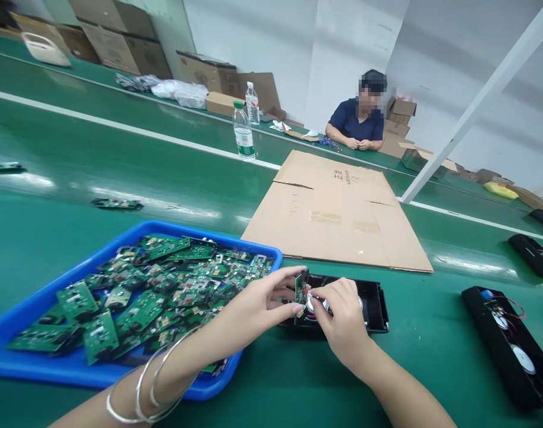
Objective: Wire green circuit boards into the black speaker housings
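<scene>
My left hand (273, 300), with metal bangles (140, 395) on its wrist, grips a small green circuit board (299, 288) upright between thumb and fingers. Close against the board's right face, my right hand (346, 318) has its thumb and forefinger pinched together. What lies in that pinch is too small to make out; a bit of red and white shows there. Both hands are over an open black speaker housing (376, 304), which lies on the green table. Round silvery speaker backs inside it are partly hidden by my fingers.
A blue tray (217, 386) heaped with circuit boards (132, 315) stands at left. Flattened cardboard (342, 208) lies ahead. Another open housing (505, 351) with wires sits at right. Loose boards (117, 204) and water bottles (243, 134) are farther off. A person (358, 125) sits across.
</scene>
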{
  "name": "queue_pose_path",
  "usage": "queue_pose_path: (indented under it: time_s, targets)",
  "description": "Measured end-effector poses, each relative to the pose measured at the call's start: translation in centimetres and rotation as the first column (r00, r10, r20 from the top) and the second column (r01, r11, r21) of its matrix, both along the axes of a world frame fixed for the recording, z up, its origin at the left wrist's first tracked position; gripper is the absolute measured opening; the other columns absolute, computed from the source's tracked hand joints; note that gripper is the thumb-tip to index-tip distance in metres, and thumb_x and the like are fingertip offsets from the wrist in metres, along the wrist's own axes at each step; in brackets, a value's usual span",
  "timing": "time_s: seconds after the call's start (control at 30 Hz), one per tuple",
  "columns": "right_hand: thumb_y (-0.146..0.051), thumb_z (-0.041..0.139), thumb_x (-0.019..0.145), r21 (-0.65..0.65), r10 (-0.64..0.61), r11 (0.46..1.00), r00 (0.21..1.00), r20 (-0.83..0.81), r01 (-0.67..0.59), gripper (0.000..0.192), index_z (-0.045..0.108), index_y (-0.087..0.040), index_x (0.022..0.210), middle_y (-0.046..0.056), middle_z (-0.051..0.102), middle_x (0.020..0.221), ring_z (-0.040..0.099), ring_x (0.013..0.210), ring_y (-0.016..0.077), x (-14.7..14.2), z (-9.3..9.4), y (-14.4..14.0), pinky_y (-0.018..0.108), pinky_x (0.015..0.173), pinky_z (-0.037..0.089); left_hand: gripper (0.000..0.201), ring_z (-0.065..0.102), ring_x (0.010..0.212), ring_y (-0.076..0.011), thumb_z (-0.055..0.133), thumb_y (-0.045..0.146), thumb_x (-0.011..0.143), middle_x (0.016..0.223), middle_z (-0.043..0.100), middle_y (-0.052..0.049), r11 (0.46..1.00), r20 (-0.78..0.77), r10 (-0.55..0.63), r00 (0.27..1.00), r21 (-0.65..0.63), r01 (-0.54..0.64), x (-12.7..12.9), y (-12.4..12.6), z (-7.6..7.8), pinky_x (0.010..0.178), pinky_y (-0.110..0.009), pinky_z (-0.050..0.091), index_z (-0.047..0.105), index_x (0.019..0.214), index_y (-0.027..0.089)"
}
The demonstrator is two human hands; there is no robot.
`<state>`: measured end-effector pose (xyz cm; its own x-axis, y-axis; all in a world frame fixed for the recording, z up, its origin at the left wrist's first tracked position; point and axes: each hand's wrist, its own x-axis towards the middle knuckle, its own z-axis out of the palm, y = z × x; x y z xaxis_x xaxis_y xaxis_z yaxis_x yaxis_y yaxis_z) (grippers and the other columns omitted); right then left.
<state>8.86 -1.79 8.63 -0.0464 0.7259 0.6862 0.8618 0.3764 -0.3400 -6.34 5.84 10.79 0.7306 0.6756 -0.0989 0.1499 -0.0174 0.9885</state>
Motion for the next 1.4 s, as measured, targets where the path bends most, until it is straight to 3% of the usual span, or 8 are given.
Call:
queue_pose_path:
  time_s: [0.17, 0.5, 0.6, 0.77, 0.9, 1.03, 1.27, 1.4]
  targets:
    - [-0.011, 0.046, 0.087, 0.092, -0.037, 0.995, 0.993, 0.112, 0.027, 0.016, 0.055, -0.015, 0.075, 0.001, 0.057, 0.064, 0.044, 0.063, 0.0122, -0.1, 0.1, -0.1, 0.03, 0.065, 0.033, 0.037, 0.059, 0.069, -0.0152, 0.06, 0.033, 0.064, 0.079, 0.061, -0.001, 0.989, 0.015, -0.069, 0.997, -0.127, 0.071, 0.2, 0.2, 0.4, 0.068, -0.032, 0.052, 0.054, 0.096, 0.015]
    - [-0.006, 0.043, 0.086, 0.185, -0.049, 0.982, 0.904, 0.426, -0.034, 0.02, 0.059, -0.014, 0.076, 0.002, 0.054, 0.06, 0.042, 0.059, 0.0131, -0.3, 0.5, -0.6, 0.031, 0.063, 0.034, 0.035, 0.054, 0.058, -0.012, 0.067, 0.033, 0.056, 0.075, 0.06, -0.001, 0.961, 0.031, -0.036, 0.999, -0.275, 0.043, 0.4, 0.2, -0.4, 0.06, -0.031, 0.052, 0.057, 0.083, 0.014]
    - [-0.007, 0.045, 0.085, 0.18, -0.028, 0.982, 0.915, 0.402, -0.049, 0.018, 0.059, -0.013, 0.075, 0.003, 0.055, 0.06, 0.041, 0.06, 0.0132, -0.4, 0.6, -0.6, 0.031, 0.06, 0.035, 0.029, 0.052, 0.06, -0.012, 0.067, 0.03, 0.057, 0.074, 0.059, 0.0, 0.98, 0.02, -0.051, 0.998, -0.191, 0.054, 0.2, 0.3, -0.2, 0.061, -0.03, 0.051, 0.059, 0.08, 0.014]
    - [-0.007, 0.052, 0.083, 0.182, 0.048, 0.979, 0.974, 0.22, -0.089, 0.01, 0.058, -0.013, 0.078, 0.002, 0.058, 0.062, 0.044, 0.06, 0.0119, -0.5, 0.7, -0.7, 0.029, 0.058, 0.036, 0.023, 0.054, 0.067, -0.0139, 0.066, 0.026, 0.061, 0.077, 0.057, 0.0, 0.987, 0.017, -0.141, 0.99, -0.077, 0.142, -0.5, 0.3, 0.4, 0.062, -0.027, 0.052, 0.061, 0.08, 0.016]
    - [-0.005, 0.052, 0.082, 0.231, 0.015, 0.971, 0.98, 0.197, -0.061, 0.01, 0.058, -0.013, 0.085, 0.002, 0.059, 0.063, 0.045, 0.059, 0.0124, -0.6, 0.6, -0.8, 0.03, 0.059, 0.036, 0.024, 0.055, 0.075, -0.0159, 0.066, 0.027, 0.061, 0.082, 0.055, -0.001, 0.995, 0.015, -0.097, 0.995, -0.021, 0.097, -0.5, -0.1, 0.5, 0.065, -0.027, 0.053, 0.061, 0.082, 0.017]
    - [-0.005, 0.051, 0.082, 0.237, 0.001, 0.97, 0.975, 0.221, -0.055, 0.011, 0.058, -0.012, 0.085, 0.003, 0.058, 0.062, 0.046, 0.058, 0.0127, -0.6, 0.4, -0.9, 0.031, 0.058, 0.036, 0.019, 0.055, 0.075, -0.0159, 0.064, 0.027, 0.062, 0.08, 0.053, -0.001, 0.998, 0.029, -0.068, 0.997, 0.005, 0.068, -0.3, -0.5, 0.3, 0.065, -0.026, 0.053, 0.059, 0.078, 0.016]
    - [-0.005, 0.053, 0.081, 0.257, 0.064, 0.96, 0.979, 0.193, -0.113, 0.009, 0.058, -0.012, 0.082, 0.003, 0.058, 0.062, 0.045, 0.058, 0.0121, -0.5, 0.5, -0.6, 0.028, 0.054, 0.034, 0.018, 0.053, 0.075, -0.0148, 0.064, 0.026, 0.064, 0.079, 0.053, -0.001, 0.99, 0.028, -0.14, 0.99, -0.024, 0.141, -0.2, -0.3, 0.7, 0.065, -0.024, 0.051, 0.06, 0.078, 0.016]
    - [-0.006, 0.051, 0.083, 0.154, 0.121, 0.975, 0.966, 0.229, -0.159, 0.01, 0.057, -0.013, 0.079, 0.003, 0.059, 0.064, 0.044, 0.059, 0.0121, 0.2, 1.4, -0.5, 0.028, 0.056, 0.035, 0.025, 0.054, 0.079, -0.0166, 0.063, 0.026, 0.063, 0.084, 0.056, -0.002, 0.989, 0.025, -0.138, 0.99, -0.054, 0.14, -0.1, -0.3, 0.4, 0.067, -0.027, 0.051, 0.059, 0.085, 0.016]
